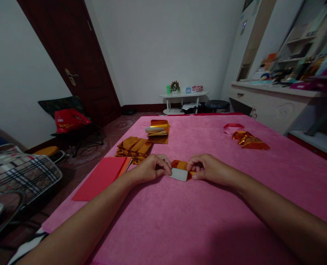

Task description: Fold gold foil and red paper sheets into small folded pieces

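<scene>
Near the middle of the pink cloth, a pale grey card [179, 175] with rounded corners lies over a piece of shiny gold foil paper [183, 164]. My left hand [155, 167] pinches the card's left end between thumb and fingers. On the other side, my right hand [204, 168] has its fingers closed on the right edge of the foil paper. Just beyond my left hand sits a pile of folded gold foil pieces [134, 146]. Behind that pile is a stack of gold foil sheets [159, 138], with a rounded pale object on it.
Red paper sheets [99, 178] lie by the cloth's left edge. A crumpled gold foil strip [251, 141] and a pink ribbon loop [233, 129] rest at the far right. A white dresser [273, 101] flanks the table; a chair holds a red bag [71, 119].
</scene>
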Motion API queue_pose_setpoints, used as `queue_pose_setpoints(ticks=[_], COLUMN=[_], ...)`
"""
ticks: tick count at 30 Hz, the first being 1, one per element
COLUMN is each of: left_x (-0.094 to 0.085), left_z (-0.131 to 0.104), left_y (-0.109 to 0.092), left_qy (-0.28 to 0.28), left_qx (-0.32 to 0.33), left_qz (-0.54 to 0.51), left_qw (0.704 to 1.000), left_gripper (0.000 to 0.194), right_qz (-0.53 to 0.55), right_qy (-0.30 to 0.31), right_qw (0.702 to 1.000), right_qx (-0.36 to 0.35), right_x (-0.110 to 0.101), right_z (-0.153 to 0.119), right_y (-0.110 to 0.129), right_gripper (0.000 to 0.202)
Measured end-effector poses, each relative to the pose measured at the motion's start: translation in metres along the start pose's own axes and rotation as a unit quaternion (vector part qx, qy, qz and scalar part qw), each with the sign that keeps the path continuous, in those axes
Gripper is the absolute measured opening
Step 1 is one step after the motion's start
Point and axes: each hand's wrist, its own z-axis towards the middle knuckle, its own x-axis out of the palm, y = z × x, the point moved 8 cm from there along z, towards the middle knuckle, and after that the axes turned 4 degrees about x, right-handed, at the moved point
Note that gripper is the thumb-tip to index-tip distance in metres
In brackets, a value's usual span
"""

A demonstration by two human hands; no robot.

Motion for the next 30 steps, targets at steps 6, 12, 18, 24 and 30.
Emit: queue_pose_setpoints(ticks=[6, 12, 18, 24, 30], left_x=[-0.004, -0.003, 0.003, -0.004, -0.004], left_z=[-0.001, 0.003, 0.01, 0.012, 0.007], left_y=[-0.001, 0.002, 0.001, 0.004, 0.022], left_qy=[-0.026, -0.029, -0.037, -0.122, -0.177], left_qx=[0.006, 0.005, 0.0, -0.011, -0.084], left_qz=[-0.003, -0.004, 0.007, 0.058, 0.002], left_qw=[1.0, 1.0, 0.999, 0.991, 0.981], left_gripper=[0.01, 0.013, 0.01, 0.027, 0.068], right_qz=[0.0, -0.001, -0.001, 0.001, 0.001], right_qy=[0.001, 0.003, 0.009, 0.009, 0.007], right_qw=[1.0, 1.0, 1.0, 1.0, 1.0], right_qx=[0.0, 0.005, 0.002, 0.006, 0.011], right_x=[0.0, 0.001, 0.002, 0.002, 0.001], right_z=[0.0, 0.001, 0.002, 0.002, 0.003], right_y=[0.0, -0.002, -0.004, -0.004, -0.005], right_gripper=[0.018, 0.018, 0.018, 0.018, 0.02])
